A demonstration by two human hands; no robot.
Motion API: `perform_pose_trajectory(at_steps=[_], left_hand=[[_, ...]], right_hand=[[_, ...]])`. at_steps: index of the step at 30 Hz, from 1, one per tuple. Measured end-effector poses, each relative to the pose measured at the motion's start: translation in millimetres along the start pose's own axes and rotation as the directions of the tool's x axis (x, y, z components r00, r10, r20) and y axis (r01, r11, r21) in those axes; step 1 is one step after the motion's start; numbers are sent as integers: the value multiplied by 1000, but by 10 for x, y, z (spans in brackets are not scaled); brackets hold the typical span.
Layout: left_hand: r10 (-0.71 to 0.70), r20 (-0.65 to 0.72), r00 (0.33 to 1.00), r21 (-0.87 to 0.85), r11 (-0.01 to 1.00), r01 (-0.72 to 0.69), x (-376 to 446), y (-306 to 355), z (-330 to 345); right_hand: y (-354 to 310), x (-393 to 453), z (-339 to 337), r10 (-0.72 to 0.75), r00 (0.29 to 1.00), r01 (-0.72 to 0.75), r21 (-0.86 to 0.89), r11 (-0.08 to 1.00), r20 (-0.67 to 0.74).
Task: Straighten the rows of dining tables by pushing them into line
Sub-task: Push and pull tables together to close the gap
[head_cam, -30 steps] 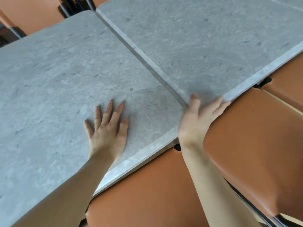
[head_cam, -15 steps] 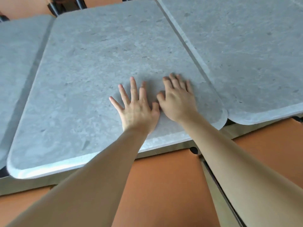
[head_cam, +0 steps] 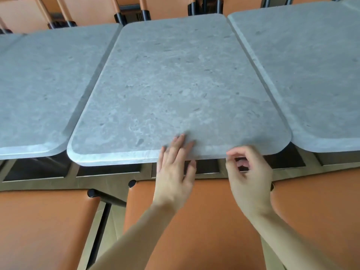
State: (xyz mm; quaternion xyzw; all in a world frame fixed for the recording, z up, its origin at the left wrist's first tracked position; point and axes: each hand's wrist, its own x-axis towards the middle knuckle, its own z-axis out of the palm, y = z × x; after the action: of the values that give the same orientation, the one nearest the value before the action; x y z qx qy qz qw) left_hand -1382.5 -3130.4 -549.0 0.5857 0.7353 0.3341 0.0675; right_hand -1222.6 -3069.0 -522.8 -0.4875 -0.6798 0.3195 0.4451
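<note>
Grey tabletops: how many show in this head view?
3 clearly: left tabletop, middle tabletop, right tabletop. Slivers at both far edges may be more.

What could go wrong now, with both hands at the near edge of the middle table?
1. The middle table sits nearly flush with the left table and right table; a skewed push could knock them.
2. The right hand, curled at the edge, might get pinched against the orange chair.
3. The left hand touches only with fingertips and may slip.
</note>
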Motion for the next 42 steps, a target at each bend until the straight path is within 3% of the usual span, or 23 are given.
perform_pose_trajectory(at_steps=[1, 2, 3, 4, 5, 6, 7, 8, 10, 12, 15, 17, 22, 27, 31, 42], left_hand=[[-127, -98, 987, -77, 990, 120, -175, 11, -17], [-326, -183, 928, -190, 937, 292, -321, 16, -29], [-558, -203, 805, -359, 807, 469, -401, 21, -45], [-759, -120, 639, -552, 586, 593, -421, 23, -76], [-873, 41, 486, -707, 318, 631, -398, 2, -117], [-896, 203, 394, -789, 88, 608, -352, -39, -158], [-874, 324, 363, -819, -67, 569, -284, -78, -198], [-839, 394, 375, -839, -161, 520, -204, -95, -242], [-789, 441, 427, -866, -250, 432, -63, -113, -305], [-763, 456, 458, -875, -288, 390, 95, -133, -360], [-751, 482, 452, -875, -383, 296, 326, -200, -383], [-761, 490, 425, -872, -419, 255, 422, -229, -342], [-820, 470, 325, -878, -397, 267, 539, -173, -201], [-787, 446, 427, -892, -351, 285, 462, -183, -176], [-762, 451, 466, -892, -366, 265, 443, -194, -182], [-739, 433, 517, -901, -345, 261, 408, -170, -169]], right_hand=[[-16, -163, -7, 184, 983, -181, 106, 978, -23], [-23, -243, 0, 410, 912, -392, 257, 883, -16], [-19, -246, 12, 625, 779, -582, 426, 693, 48], [-9, -206, 26, 756, 634, -687, 566, 455, 161], [-25, -149, 42, 796, 541, -711, 653, 261, 271], [-45, -89, 65, 787, 509, -707, 690, 151, 349], [-74, -24, 97, 758, 515, -696, 711, 98, 400], [-96, 40, 142, 727, 535, -681, 729, 70, 430], [-166, 175, 209, 699, 565, -636, 771, 30, 439], [-194, 301, 231, 718, 569, -575, 818, 0, 400], [-108, 402, 230, 730, 570, -508, 860, -46, 376], [-30, 428, 239, 709, 574, -521, 851, -69, 409], [102, 460, 258, 647, 612, -543, 836, -73, 454], [218, 457, 212, 619, 620, -597, 802, -26, 482], [258, 459, 199, 606, 617, -619, 785, -19, 502], [326, 469, 198, 587, 625, -625, 781, -20, 515]])
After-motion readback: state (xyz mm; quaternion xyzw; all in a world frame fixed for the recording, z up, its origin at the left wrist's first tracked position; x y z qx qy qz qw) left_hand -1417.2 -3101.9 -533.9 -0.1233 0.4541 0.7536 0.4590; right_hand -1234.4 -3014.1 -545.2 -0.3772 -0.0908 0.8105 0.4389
